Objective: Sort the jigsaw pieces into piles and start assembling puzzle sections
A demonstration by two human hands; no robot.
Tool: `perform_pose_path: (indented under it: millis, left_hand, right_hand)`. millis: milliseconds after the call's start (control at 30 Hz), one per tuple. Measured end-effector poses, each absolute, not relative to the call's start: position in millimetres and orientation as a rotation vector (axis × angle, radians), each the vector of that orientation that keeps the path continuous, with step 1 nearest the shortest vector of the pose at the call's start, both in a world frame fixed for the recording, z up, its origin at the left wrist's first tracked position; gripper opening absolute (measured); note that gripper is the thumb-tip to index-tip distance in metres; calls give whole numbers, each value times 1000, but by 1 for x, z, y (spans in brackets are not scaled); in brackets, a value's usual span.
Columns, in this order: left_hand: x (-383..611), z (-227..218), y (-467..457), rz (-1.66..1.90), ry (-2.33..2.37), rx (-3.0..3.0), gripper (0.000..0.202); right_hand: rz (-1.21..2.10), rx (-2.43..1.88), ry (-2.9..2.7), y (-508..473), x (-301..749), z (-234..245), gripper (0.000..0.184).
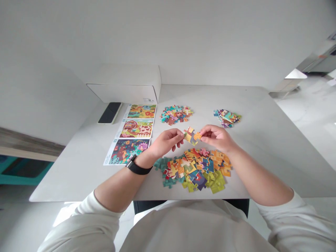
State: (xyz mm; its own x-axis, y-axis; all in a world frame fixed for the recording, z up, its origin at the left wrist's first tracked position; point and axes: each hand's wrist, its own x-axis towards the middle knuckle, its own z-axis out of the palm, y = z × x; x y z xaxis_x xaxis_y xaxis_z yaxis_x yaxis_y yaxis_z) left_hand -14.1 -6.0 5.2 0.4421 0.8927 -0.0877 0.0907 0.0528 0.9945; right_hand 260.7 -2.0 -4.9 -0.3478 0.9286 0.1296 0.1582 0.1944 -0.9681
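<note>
Between my two hands a yellow and orange jigsaw puzzle piece point(191, 135) is held above the table; whether it is one piece or two together I cannot tell. My left hand point(169, 141) pinches its left edge. At the right edge, the thumb and fingers of my right hand point(217, 137) are closed on it. Just below lies a large heap of puzzle pieces point(195, 169) in orange, green, teal and yellow. Beyond my hands are a mixed pile of pieces point(176, 114) and a smaller pile point(227, 117) to the right.
Picture sheets point(136, 128) with three colourful scenes lie at the left. A phone point(110, 112) rests beside them. Behind stands a white box point(123, 92), against the wall. The table's point(275, 147) front edge is close to my body.
</note>
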Motion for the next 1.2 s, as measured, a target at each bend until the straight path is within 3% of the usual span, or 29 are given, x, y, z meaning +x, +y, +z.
perform_pose_path:
  millis: [633, 900, 1200]
  left_hand:
    - [-13, 0, -6, 672, 982, 1510, 38]
    - [-17, 6, -5, 678, 1006, 1505, 41]
    - [-17, 3, -3, 666, 1018, 1533, 42]
  right_hand:
    - [1402, -1171, -1462, 3, 258, -9, 39]
    - [879, -1400, -1175, 47, 331, 9, 48]
    - [598, -1726, -1138, 70, 384, -13, 31]
